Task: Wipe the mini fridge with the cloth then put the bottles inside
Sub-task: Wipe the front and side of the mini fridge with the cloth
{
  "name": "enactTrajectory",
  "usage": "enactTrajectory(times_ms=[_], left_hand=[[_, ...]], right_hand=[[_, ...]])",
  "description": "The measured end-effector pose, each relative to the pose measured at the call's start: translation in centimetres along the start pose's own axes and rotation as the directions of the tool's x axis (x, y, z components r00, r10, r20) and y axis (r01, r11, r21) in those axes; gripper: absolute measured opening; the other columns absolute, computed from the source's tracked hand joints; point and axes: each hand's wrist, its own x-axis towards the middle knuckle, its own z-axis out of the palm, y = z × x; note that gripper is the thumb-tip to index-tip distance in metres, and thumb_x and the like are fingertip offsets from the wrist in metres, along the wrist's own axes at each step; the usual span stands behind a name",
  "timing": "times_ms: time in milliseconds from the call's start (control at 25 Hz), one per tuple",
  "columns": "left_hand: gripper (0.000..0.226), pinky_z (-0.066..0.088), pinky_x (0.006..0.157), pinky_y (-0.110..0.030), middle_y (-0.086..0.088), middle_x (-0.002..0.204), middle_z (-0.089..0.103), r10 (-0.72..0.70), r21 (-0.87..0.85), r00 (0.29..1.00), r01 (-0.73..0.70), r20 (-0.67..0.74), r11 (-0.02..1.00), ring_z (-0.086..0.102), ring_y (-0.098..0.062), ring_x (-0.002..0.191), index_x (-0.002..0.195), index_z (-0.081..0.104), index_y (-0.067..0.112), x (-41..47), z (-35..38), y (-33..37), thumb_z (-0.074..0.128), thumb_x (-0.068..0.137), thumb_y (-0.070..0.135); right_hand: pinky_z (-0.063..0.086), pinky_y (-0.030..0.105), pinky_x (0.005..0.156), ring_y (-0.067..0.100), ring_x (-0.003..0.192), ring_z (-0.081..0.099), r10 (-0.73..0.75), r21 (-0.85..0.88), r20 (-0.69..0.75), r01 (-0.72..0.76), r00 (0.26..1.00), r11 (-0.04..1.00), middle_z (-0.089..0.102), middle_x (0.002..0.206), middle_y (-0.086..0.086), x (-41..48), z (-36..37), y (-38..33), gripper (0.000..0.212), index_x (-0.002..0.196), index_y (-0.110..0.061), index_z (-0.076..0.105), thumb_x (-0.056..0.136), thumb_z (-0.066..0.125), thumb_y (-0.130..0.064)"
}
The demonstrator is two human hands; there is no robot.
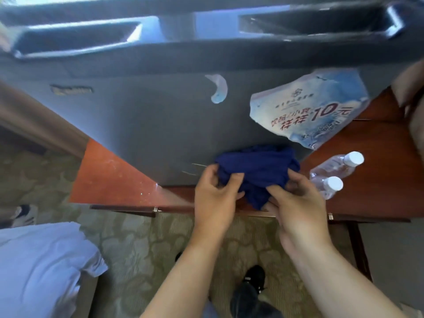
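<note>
A grey mini fridge [142,125] stands on a red-brown wooden table [107,180], its top surface facing me and its door shelves visible along the top of the view. A dark blue cloth [257,166] lies bunched at the fridge's near edge. My left hand [215,193] pinches the cloth's left side and my right hand [296,203] grips its right side. Two clear water bottles [332,173] with white caps lie on the table just right of the cloth.
A blue-and-white printed label [307,109] and a small pale sticker [219,88] sit on the fridge top. White bedding [39,267] is at lower left. Patterned carpet and my black shoe [254,276] lie below the table edge. Another person's arm [413,88] shows at the right.
</note>
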Motion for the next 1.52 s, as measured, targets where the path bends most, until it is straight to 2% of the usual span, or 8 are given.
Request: enactTrajectory(times_ms=[120, 320, 560, 760, 880, 1000, 1120, 1520], left_hand=[[0.012, 0.062, 0.066, -0.025, 0.012, 0.085, 0.077, 0.082, 0.042, 0.993, -0.079, -0.080, 0.996, 0.074, -0.010, 0.087, 0.102, 0.066, 0.019, 0.9, -4.4, 2.3, 0.072, 0.094, 0.011], [0.012, 0.066, 0.067, -0.031, -0.009, 0.103, 0.075, 0.082, 0.091, 0.972, -0.063, -0.221, 0.994, 0.076, -0.020, 0.090, 0.107, 0.066, 0.015, 3.3, -14.7, 3.0, 0.069, 0.097, 0.009], [0.021, 0.060, 0.094, -0.057, -0.014, 0.108, 0.079, 0.030, 0.212, 0.984, 0.009, -0.177, 0.977, 0.076, -0.038, 0.105, 0.114, 0.071, 0.019, 6.5, -21.2, 3.2, 0.077, 0.094, 0.021], [0.015, 0.064, 0.084, -0.049, -0.012, 0.101, 0.080, -0.105, 0.070, 0.993, 0.109, -0.058, 0.992, 0.076, -0.039, 0.102, 0.105, 0.070, 0.010, 5.6, -16.7, 0.9, 0.069, 0.094, -0.001], [0.021, 0.064, 0.077, -0.031, 0.011, 0.085, 0.080, -0.127, 0.105, 0.987, 0.117, 0.097, 0.988, 0.075, -0.015, 0.092, 0.091, 0.071, 0.017, 4.1, -10.6, -0.1, 0.067, 0.095, -0.003], [0.022, 0.064, 0.084, -0.041, 0.014, 0.088, 0.080, -0.107, 0.160, 0.975, 0.077, 0.193, 0.984, 0.076, -0.008, 0.087, 0.089, 0.077, 0.030, 2.6, -3.8, -1.9, 0.072, 0.095, 0.009], [0.009, 0.061, 0.090, -0.055, 0.004, 0.097, 0.081, -0.039, 0.193, 0.990, 0.012, 0.134, 0.981, 0.077, -0.022, 0.097, 0.096, 0.077, 0.027, 1.6, 1.1, -4.2, 0.071, 0.090, 0.024], [0.024, 0.058, 0.098, -0.054, 0.004, 0.111, 0.080, -0.068, 0.152, 0.993, 0.082, -0.095, 0.985, 0.075, -0.026, 0.109, 0.104, 0.074, 0.043, -2.7, 7.0, -5.4, 0.059, 0.103, 0.024]], right_hand=[[0.064, 0.036, 0.070, 0.024, 0.087, 0.075, 0.031, -0.011, 0.055, -0.030, 0.998, 0.999, 0.078, 0.084, 0.000, -0.7, 4.2, 2.0, 0.039, 0.113, -0.008, 0.071, 0.083, 0.069, 0.017], [0.063, 0.035, 0.062, 0.026, 0.081, 0.073, 0.276, -0.032, 0.124, -0.274, 0.953, 0.961, 0.074, 0.094, 0.015, -0.7, 12.7, 10.0, 0.035, 0.100, -0.009, 0.069, 0.081, 0.068, 0.021], [0.063, 0.030, 0.056, 0.020, 0.077, 0.070, 0.390, -0.083, 0.112, -0.382, 0.914, 0.920, 0.068, 0.098, 0.013, -1.1, 17.2, 13.8, 0.038, 0.091, -0.016, 0.062, 0.081, 0.071, 0.020], [0.064, 0.032, 0.060, 0.027, 0.087, 0.074, 0.276, 0.001, -0.040, -0.277, 0.960, 0.961, 0.071, 0.096, 0.010, -0.5, 12.9, 11.5, 0.035, 0.096, -0.013, 0.066, 0.085, 0.066, 0.021], [0.065, 0.035, 0.064, 0.035, 0.104, 0.075, 0.239, 0.085, -0.165, -0.228, 0.957, 0.970, 0.076, 0.111, 0.014, 1.0, 7.2, 8.9, 0.034, 0.115, -0.007, 0.067, 0.088, 0.068, 0.014], [0.065, 0.035, 0.065, 0.033, 0.106, 0.074, 0.216, 0.105, -0.238, -0.195, 0.947, 0.975, 0.074, 0.122, 0.015, 2.8, 1.6, 5.6, 0.037, 0.127, -0.012, 0.062, 0.095, 0.063, 0.007], [0.064, 0.038, 0.079, 0.031, 0.111, 0.073, 0.233, 0.060, -0.169, -0.226, 0.958, 0.972, 0.074, 0.123, 0.010, 3.9, -2.0, 3.0, 0.037, 0.129, -0.018, 0.063, 0.100, 0.054, 0.003], [0.057, 0.034, 0.082, 0.028, 0.109, 0.069, 0.284, -0.069, 0.150, -0.276, 0.947, 0.959, 0.074, 0.122, 0.013, 4.2, -6.7, -1.2, 0.040, 0.125, -0.016, 0.066, 0.092, 0.049, 0.000]])
